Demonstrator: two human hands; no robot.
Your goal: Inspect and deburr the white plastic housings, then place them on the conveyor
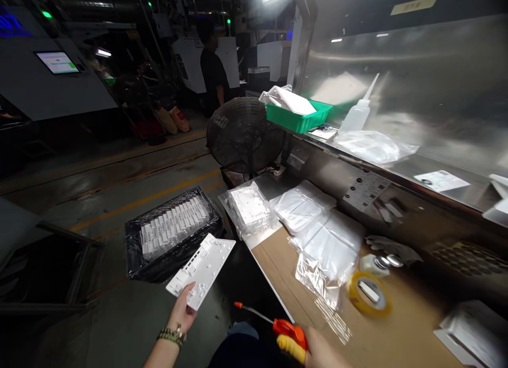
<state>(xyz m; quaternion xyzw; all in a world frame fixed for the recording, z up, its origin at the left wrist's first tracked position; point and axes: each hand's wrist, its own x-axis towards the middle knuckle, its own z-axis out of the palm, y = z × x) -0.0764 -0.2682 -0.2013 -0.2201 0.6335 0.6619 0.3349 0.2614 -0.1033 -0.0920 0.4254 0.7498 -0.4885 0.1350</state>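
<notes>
My left hand (pixel 184 310) grips the near end of a white plastic panel (pixel 203 267) with small raised posts and a row of dark slots. The panel is tilted in the air, in front of a black-lined crate (pixel 133 257) holding a row of similar white parts (pixel 174 225). At the table's near edge my right hand (pixel 319 349) is closed around an orange air blow gun (pixel 289 332). Its thin nozzle with a red tip points left, toward the panel. Something yellow shows below the gun's body; I cannot tell whether it is the trigger or a finger cover.
Bagged white panels (pixel 250 204) lie on the table's far left corner. Clear plastic bags (pixel 329 241), a yellow tape roll (pixel 367 294), a small bottle (pixel 373 265) and cotton swabs (pixel 333 320) lie on the cardboard (pixel 273 257). A floor fan (pixel 244 132) and a person (pixel 213 66) stand beyond.
</notes>
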